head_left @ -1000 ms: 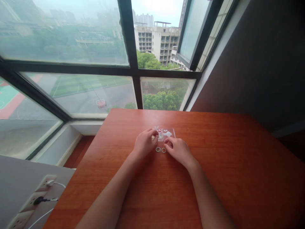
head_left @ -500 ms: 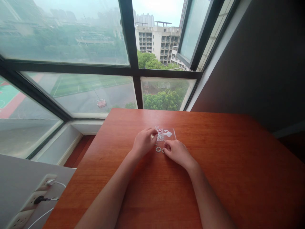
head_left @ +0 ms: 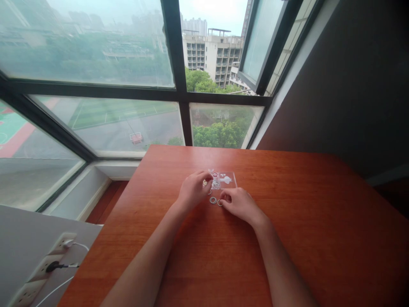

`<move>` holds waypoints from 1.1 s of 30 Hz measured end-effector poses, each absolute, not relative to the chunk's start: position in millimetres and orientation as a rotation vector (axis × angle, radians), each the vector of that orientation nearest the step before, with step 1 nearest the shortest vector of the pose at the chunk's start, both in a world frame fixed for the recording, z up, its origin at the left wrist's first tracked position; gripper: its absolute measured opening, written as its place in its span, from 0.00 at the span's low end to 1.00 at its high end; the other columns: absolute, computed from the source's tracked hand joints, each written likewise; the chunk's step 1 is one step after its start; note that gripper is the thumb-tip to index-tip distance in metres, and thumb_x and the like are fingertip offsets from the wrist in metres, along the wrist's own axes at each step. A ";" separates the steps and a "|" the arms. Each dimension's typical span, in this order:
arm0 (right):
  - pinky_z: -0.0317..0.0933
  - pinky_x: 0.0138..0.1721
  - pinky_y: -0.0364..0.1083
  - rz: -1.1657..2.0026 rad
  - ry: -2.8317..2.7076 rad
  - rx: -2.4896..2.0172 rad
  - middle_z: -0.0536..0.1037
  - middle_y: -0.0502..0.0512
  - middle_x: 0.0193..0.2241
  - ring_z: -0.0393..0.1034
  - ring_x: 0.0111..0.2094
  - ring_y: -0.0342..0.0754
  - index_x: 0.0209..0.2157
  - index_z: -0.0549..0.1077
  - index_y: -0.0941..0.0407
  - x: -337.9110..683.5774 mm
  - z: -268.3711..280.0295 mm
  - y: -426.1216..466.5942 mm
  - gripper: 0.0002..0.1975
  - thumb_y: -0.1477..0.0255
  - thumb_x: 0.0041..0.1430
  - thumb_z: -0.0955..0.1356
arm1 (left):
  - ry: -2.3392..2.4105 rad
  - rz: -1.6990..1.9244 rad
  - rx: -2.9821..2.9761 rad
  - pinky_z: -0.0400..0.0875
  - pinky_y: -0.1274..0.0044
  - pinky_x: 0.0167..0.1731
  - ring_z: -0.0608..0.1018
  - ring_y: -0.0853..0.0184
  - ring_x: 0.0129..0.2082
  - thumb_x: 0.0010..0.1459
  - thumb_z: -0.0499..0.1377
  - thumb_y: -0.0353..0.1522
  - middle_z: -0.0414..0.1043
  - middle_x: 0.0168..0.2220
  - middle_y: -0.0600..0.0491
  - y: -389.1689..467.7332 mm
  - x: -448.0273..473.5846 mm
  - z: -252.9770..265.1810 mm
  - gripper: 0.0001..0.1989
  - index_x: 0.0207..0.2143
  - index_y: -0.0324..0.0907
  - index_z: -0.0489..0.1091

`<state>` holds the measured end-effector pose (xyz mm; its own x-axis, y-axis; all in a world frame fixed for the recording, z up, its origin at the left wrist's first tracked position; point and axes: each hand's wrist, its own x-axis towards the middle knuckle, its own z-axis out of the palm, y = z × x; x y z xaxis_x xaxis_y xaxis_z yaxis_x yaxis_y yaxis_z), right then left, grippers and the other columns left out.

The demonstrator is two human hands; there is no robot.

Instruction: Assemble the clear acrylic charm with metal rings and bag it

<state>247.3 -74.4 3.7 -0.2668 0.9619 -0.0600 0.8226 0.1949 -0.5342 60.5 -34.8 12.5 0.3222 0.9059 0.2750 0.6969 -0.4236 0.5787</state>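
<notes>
On the table lies a clear plastic box point(head_left: 228, 181), its lid folded open to the right with a white design on it. Rings and small trinkets sit in its left half point(head_left: 216, 184). My left hand point(head_left: 194, 187) is curled at the box's left edge, thumb and fingers closed together; what they hold, if anything, is hidden. My right hand point(head_left: 238, 202) has its fingertips pinched on a pale ring point(head_left: 220, 202) just in front of the box. Beside that ring lies another pale ring point(head_left: 213, 200). A further ring point(head_left: 209, 192) is partly hidden by my left hand.
The reddish-brown wooden table point(head_left: 204, 260) reaches up to the window frame point(head_left: 185, 123). At lower left, white wall sockets point(head_left: 41, 273) hold plugs with cables. A dark wall point(head_left: 345, 85) rises on the right.
Both hands keep nearly the same pose and place. The whole view has shifted very slightly; no ring or box visibly moves on the table.
</notes>
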 end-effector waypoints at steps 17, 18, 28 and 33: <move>0.54 0.30 0.40 0.412 -1.888 -1.631 0.71 0.47 0.20 0.64 0.24 0.42 0.32 0.75 0.53 247.4 0.1 -68.0 0.06 0.69 0.57 0.66 | 1.206 0.816 2.159 0.63 0.80 0.27 0.69 0.72 0.26 0.57 0.56 0.31 0.73 0.30 0.54 -38.8 68.8 12.1 0.06 0.31 0.41 0.73; 0.54 0.30 0.40 0.404 -1.872 -1.619 0.71 0.47 0.20 0.64 0.24 0.42 0.32 0.75 0.53 247.4 -0.5 -67.6 0.06 0.69 0.57 0.66 | 1.181 0.813 2.141 0.63 0.80 0.27 0.69 0.72 0.25 0.57 0.56 0.32 0.73 0.29 0.54 -39.0 69.7 11.8 0.07 0.31 0.41 0.73; 0.55 0.31 0.40 0.387 -1.884 -1.591 0.72 0.48 0.22 0.65 0.25 0.43 0.33 0.75 0.53 245.2 -0.5 -70.1 0.06 0.69 0.58 0.65 | 1.198 0.840 2.119 0.62 0.81 0.26 0.69 0.72 0.24 0.54 0.57 0.29 0.72 0.26 0.56 -37.4 71.9 8.4 0.04 0.29 0.41 0.71; 0.55 0.32 0.40 0.412 -1.916 -1.634 0.74 0.49 0.24 0.66 0.26 0.43 0.34 0.74 0.53 245.4 -0.9 -69.7 0.06 0.69 0.59 0.65 | 1.401 0.896 2.157 0.63 0.80 0.29 0.71 0.71 0.27 0.56 0.57 0.30 0.75 0.30 0.54 -35.8 70.5 5.9 0.04 0.30 0.41 0.71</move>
<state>245.4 -69.7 -0.9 -0.0800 0.9704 0.2280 0.7907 0.2011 -0.5782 70.5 -35.8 5.9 0.2864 0.9131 0.2901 0.6461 -0.4076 0.6453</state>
